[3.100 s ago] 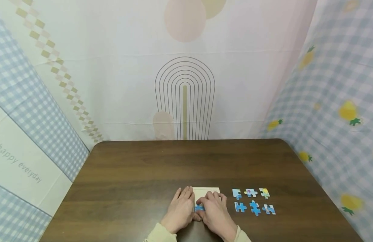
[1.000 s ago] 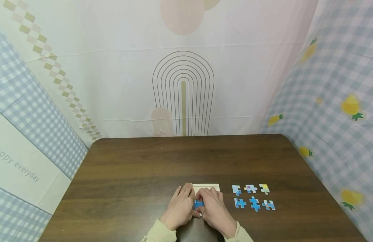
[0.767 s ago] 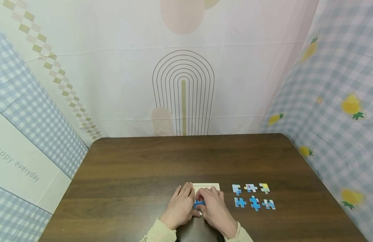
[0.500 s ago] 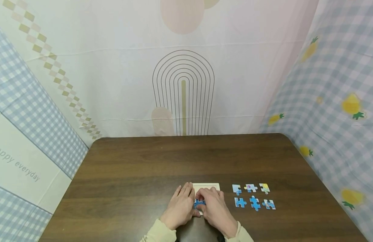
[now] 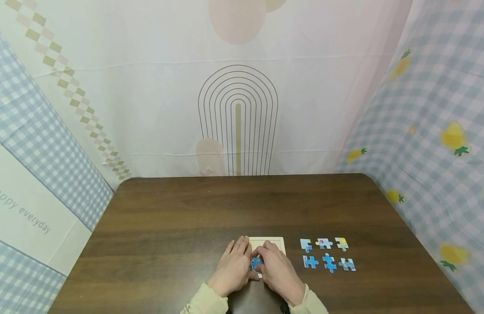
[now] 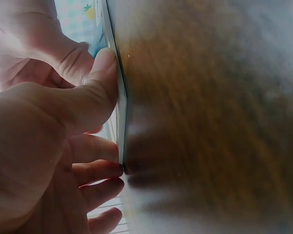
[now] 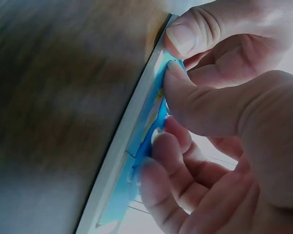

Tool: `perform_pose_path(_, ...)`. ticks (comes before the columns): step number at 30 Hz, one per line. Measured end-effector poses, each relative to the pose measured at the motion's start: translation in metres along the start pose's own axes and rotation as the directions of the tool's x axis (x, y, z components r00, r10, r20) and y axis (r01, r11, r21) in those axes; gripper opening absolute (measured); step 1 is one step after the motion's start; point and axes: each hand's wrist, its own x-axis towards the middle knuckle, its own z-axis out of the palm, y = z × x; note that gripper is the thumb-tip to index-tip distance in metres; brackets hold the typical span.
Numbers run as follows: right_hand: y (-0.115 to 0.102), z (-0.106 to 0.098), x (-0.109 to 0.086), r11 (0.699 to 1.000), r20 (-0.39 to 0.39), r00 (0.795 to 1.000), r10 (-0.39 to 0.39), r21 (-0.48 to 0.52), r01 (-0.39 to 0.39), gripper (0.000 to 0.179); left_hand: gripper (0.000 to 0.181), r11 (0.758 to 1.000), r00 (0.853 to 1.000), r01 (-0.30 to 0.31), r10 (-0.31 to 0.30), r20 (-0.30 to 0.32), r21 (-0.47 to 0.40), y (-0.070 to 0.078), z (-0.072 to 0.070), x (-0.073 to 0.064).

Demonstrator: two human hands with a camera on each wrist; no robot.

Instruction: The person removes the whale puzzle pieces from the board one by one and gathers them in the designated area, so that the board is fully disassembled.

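In the head view, my left hand (image 5: 231, 268) lies along the left side of a pale puzzle tray (image 5: 267, 239), fingers nearly straight. Its thumb presses the tray's near edge (image 6: 122, 114) in the left wrist view. My right hand (image 5: 279, 270) reaches over the tray and pinches a blue puzzle piece (image 5: 255, 262) between thumb and fingers. The right wrist view has this puzzle piece (image 7: 161, 114) just above the tray's near part, where more blue printed surface (image 7: 118, 195) shows. My right hand hides much of the tray's inside.
Several loose puzzle pieces lie in two rows right of the tray, among them a yellow-patterned piece (image 5: 341, 244) and a blue piece (image 5: 329, 263). The brown wooden table (image 5: 167, 226) ends at a patterned cloth (image 5: 167, 109) behind.
Since the oldest frame, my right fingers have drawn together on the blue piece. My left hand stays at the tray's left side. The loose pieces keep their places; the head view has tilted slightly.
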Motion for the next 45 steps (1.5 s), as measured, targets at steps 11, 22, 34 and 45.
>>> perform_pose_path(11, 0.001, -0.001, 0.000, 0.997, 0.021, 1.000, 0.010, 0.077, -0.012, 0.022, 0.078, 1.000, 1.000, 0.001, 0.000, -0.014, 0.005, -0.001, 0.001, 0.000)
perform_pose_path(22, 0.006, -0.009, -0.002, 0.915, 0.073, 0.995, 0.068, 0.394, -0.092, 0.010, 0.078, 1.000, 0.999, -0.010, 0.010, -0.041, 0.006, -0.001, 0.002, -0.001)
perform_pose_path(34, 0.026, -0.048, -0.020, 0.833, 0.026, 0.946, 0.323, 0.466, -0.297, 0.010, 0.081, 0.999, 1.000, 0.019, -0.019, 0.009, -0.029, -0.001, 0.001, -0.001)
perform_pose_path(45, 0.070, -0.084, -0.060, 0.807, 0.042, 0.879, 0.475, 0.378, -0.454, 0.010, 0.081, 0.999, 1.000, 0.007, -0.007, 0.009, -0.031, -0.001, -0.001, -0.001)
